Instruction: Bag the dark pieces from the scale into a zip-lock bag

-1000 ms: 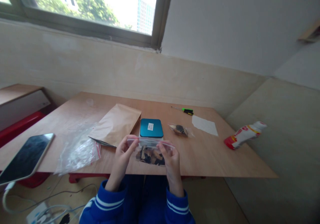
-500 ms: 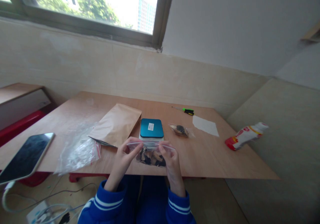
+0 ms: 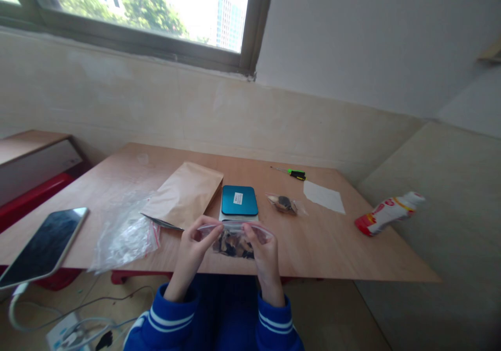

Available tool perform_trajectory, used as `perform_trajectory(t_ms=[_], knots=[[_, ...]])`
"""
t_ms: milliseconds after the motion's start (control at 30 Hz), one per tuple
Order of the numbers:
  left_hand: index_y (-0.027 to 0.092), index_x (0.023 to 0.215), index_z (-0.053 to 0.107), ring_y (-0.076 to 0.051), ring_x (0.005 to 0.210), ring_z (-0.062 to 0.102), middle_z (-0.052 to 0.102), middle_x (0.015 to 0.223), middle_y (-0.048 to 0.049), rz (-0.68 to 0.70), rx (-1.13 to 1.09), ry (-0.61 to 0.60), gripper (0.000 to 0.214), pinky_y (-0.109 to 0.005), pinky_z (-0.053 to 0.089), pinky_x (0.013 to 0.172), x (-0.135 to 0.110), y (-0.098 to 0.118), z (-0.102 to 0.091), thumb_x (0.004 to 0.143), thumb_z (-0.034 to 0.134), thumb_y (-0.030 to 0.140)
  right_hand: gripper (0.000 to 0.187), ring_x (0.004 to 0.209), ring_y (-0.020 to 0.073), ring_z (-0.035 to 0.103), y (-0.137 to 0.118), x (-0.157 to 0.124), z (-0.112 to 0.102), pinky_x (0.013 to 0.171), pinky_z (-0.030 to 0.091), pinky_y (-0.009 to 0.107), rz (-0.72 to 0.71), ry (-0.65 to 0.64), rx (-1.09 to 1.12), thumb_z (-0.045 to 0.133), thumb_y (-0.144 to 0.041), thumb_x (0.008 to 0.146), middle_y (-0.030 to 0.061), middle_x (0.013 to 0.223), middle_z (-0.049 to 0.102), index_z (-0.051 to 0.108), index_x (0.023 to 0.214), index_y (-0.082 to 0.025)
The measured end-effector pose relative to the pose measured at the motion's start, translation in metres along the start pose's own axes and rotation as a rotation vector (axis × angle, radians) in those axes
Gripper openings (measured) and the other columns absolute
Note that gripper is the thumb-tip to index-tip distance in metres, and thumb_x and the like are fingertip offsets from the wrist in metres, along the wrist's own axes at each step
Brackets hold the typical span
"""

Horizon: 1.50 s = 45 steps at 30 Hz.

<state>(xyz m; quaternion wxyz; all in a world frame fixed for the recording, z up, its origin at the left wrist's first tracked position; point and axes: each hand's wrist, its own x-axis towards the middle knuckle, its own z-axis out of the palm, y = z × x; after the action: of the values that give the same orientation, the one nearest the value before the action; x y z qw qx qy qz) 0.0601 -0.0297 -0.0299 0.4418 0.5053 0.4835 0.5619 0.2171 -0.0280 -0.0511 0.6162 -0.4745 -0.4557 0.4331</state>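
A clear zip-lock bag [image 3: 234, 245] with dark and tan dried pieces in it hangs at the table's front edge. My left hand [image 3: 198, 238] pinches its top strip on the left side. On the right, my right hand [image 3: 263, 244] grips the same strip between thumb and fingers. Just beyond the bag sits a small scale with a blue top [image 3: 239, 200] and a white label; its near end is partly hidden by the bag and hands. A second small clear bag [image 3: 284, 205] of similar pieces lies to the right of the scale.
Left of the scale lie a brown paper bag [image 3: 186, 191] and clear plastic bags [image 3: 127, 238]. A tablet [image 3: 45, 246] with a cable rests at the left edge. Toward the right are screwdrivers [image 3: 296, 174], white paper [image 3: 324, 197] and a tilted red-and-white bottle [image 3: 387, 215].
My right hand has slid a little left along the strip, nearer my left hand. The left hand keeps its pinch. The view has shifted slightly.
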Motion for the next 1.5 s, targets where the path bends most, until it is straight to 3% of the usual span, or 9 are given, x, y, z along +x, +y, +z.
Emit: perform_trajectory(t_ms=[200,500,767,1033,1233,1333,1500], knots=[[0.017,0.082,0.067,-0.016,0.073,0.062,0.066,0.075,-0.0013,0.004,-0.048,-0.124,0.025,-0.024,0.049,0.065,0.003,0.003,0.001,0.076,0.068,0.041,0.022,0.074,0.0180,0.066,0.002,0.000,-0.002,0.071,0.053,0.030,-0.055,0.072,-0.042,0.070,-0.039,0.078,0.0030,0.075,0.070,0.069,0.078,-0.017],[0.017,0.081,0.071,-0.017,0.075,0.066,0.072,0.078,-0.0028,-0.034,-0.055,-0.151,0.022,-0.026,0.051,0.068,0.003,-0.005,0.006,0.073,0.072,0.037,0.033,0.079,0.0207,0.070,-0.001,-0.001,-0.005,0.072,0.056,0.032,0.046,-0.103,-0.009,0.073,-0.040,0.075,0.0072,0.086,0.075,0.073,0.098,-0.017],[0.017,0.076,0.069,-0.013,0.063,0.060,0.066,0.070,-0.0006,0.012,-0.044,-0.143,0.020,-0.022,0.046,0.057,0.001,-0.003,0.008,0.074,0.072,0.037,0.021,0.072,0.0199,0.069,-0.008,-0.001,-0.002,0.069,0.057,0.031,-0.031,-0.047,-0.079,0.074,-0.037,0.074,0.0055,0.075,0.074,0.072,0.079,-0.017],[0.017,0.073,0.069,-0.017,0.075,0.062,0.065,0.076,-0.0033,0.121,0.020,-0.017,0.017,-0.025,0.048,0.065,-0.001,0.000,0.010,0.075,0.071,0.034,0.016,0.076,0.0201,0.067,-0.006,-0.003,0.006,0.074,0.056,0.033,-0.143,0.050,-0.125,0.072,-0.034,0.076,0.0056,0.078,0.072,0.072,0.076,-0.018],[0.017,0.082,0.070,-0.016,0.075,0.062,0.067,0.080,-0.0031,0.060,-0.013,-0.124,0.019,-0.024,0.048,0.066,0.001,0.001,0.004,0.077,0.069,0.036,0.023,0.082,0.0203,0.069,-0.006,-0.003,0.003,0.075,0.057,0.033,-0.077,-0.032,-0.039,0.071,-0.037,0.078,0.0064,0.089,0.073,0.074,0.093,-0.019],[0.017,0.082,0.070,-0.016,0.075,0.062,0.067,0.080,-0.0029,0.050,-0.007,-0.106,0.021,-0.024,0.048,0.066,0.002,-0.001,0.003,0.077,0.068,0.037,0.032,0.084,0.0215,0.070,-0.005,-0.002,0.003,0.077,0.057,0.035,-0.019,-0.079,0.000,0.070,-0.040,0.079,0.0074,0.094,0.074,0.073,0.103,-0.019],[0.017,0.076,0.069,-0.015,0.070,0.060,0.065,0.077,-0.0030,0.088,-0.007,-0.060,0.022,-0.024,0.047,0.062,0.003,-0.004,0.004,0.076,0.069,0.039,0.025,0.080,0.0216,0.070,0.000,-0.001,0.004,0.074,0.057,0.034,-0.069,-0.074,-0.061,0.070,-0.040,0.078,0.0074,0.085,0.074,0.074,0.086,-0.017]])
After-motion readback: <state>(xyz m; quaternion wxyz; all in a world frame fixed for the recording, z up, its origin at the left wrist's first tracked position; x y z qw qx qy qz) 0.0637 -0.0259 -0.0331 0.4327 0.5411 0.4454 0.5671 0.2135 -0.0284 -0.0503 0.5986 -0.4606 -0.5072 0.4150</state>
